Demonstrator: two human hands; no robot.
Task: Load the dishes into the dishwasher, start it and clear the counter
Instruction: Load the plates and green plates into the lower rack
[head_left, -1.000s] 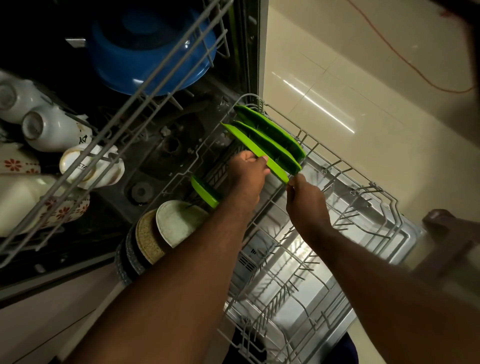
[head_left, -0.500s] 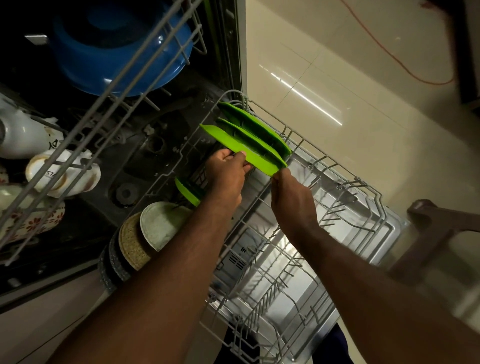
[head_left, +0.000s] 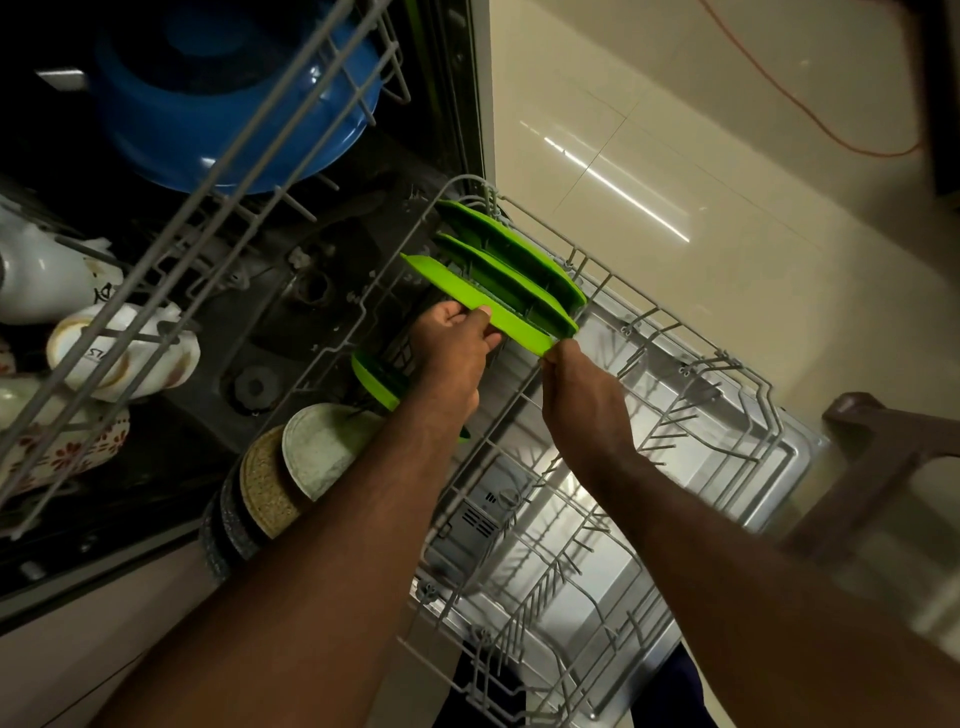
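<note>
Left hand (head_left: 451, 358) and right hand (head_left: 584, 397) both pinch one green plate (head_left: 457, 288), third in a row at the back of the rack (head_left: 724, 357); a fourth plate (head_left: 376, 382) stands nearby.

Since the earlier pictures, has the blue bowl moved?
No. The blue bowl keeps the same place behind the wires of the upper rack and beside the dishwasher frame. Only the camera has shifted.
</note>
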